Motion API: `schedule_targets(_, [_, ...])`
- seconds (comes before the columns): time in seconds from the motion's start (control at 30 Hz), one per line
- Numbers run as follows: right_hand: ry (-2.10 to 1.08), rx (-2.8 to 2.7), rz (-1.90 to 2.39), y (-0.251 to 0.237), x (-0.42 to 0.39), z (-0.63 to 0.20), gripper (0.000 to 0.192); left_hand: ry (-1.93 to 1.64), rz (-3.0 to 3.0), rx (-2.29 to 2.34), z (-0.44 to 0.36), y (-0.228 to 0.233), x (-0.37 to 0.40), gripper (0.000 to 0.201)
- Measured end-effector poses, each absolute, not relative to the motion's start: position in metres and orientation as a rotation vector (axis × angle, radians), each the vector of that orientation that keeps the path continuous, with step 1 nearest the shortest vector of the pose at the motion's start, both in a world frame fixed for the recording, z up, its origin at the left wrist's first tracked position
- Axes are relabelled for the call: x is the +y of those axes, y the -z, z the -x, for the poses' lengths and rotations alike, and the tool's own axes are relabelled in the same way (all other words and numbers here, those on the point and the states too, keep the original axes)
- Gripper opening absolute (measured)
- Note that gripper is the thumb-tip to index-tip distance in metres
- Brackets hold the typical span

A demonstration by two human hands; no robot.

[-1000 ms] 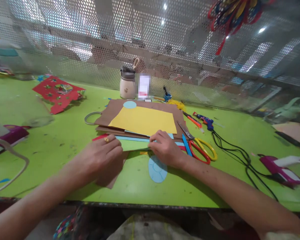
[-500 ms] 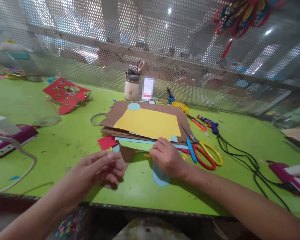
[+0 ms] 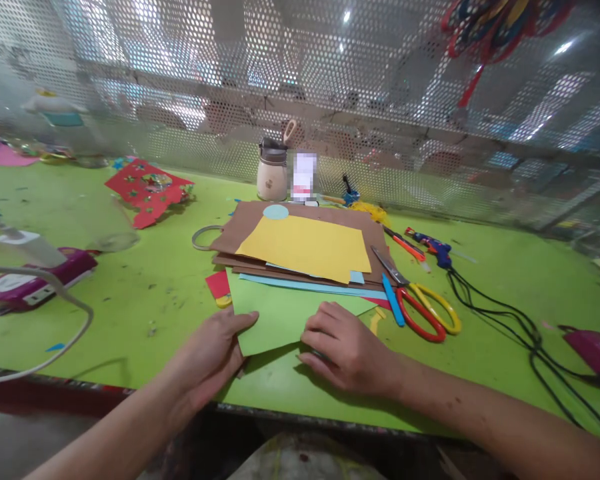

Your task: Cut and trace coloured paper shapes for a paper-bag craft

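Note:
A sheet of green paper (image 3: 275, 313) sticks out toward me from under the stack of papers. My left hand (image 3: 213, 357) pinches its near left corner, thumb on top and fingers beneath. At the sheet's near edge, my right hand (image 3: 347, 347) has its fingers curled over the paper, the thumb lower down. Behind lies a pile of brown cardboard sheets (image 3: 225, 237), topped by yellow paper (image 3: 307, 247) and a light-blue paper circle (image 3: 276, 212). Scissors (image 3: 423, 307) with red and yellow handles rest right of the pile, beside a blue pen-like tool (image 3: 393, 300).
A glue gun (image 3: 433, 247) with a black cord and an orange-handled cutter (image 3: 405, 245) lie at the right. Behind the pile stand a bottle (image 3: 273, 175) and a phone (image 3: 304, 177). Red cut-out paper (image 3: 147, 193) and a purple power strip (image 3: 45, 283) are at left.
The green paper has come out from the pile toward me. My left hand has closed on its corner. My right hand has shifted slightly nearer, and the blue circle beneath it is hidden.

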State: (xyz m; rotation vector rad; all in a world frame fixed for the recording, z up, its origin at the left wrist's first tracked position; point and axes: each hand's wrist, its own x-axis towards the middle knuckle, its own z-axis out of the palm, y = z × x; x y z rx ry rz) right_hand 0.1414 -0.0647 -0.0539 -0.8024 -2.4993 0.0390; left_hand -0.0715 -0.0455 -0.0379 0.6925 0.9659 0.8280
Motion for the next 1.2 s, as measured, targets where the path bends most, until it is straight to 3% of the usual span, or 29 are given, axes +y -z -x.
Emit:
schedule_targets(0.3, [-0.295, -2.212, 0.8, 0.019, -0.05, -0.129, 0.013, -0.931, -0.649, 0.788, 0.067, 0.03, -0.067, 0.023])
schedule_targets(0.47, [-0.408, -2.124, 0.753, -0.013, -0.067, -0.105, 0.011, -1.012, -0.656, 0.73, 0.072, 0.02, -0.054, 0.002])
schedule_targets(0.63, [-0.38, -2.58, 0.721, 0.005, -0.088, -0.087, 0.017, -0.823, -0.746, 0.814, 0.097, 0.01, -0.011, 0.038])
schedule_targets(0.9, [-0.189, -2.612, 0.831, 0.029, -0.036, -0.063, 0.016, -0.625, -1.037, 0.988, 0.113, 0.01, 0.027, 0.021])
schedule_targets(1.07, [-0.257, -2.622, 0.712, 0.022, -0.07, -0.089, 0.016, -0.477, -0.923, 1.009, 0.11, 0.02, 0.015, 0.054])
schedule_targets(1.13, [-0.304, -2.54, 0.853, 0.026, -0.077, -0.121, 0.017, -0.482, -0.866, 1.034, 0.107, 0.028, 0.005, 0.049])
schedule_targets(1.2, [-0.283, -2.388, 1.211, 0.03, -0.074, -0.167, 0.019, -0.593, -0.86, 1.069, 0.103, 0.033, -0.006, 0.027])
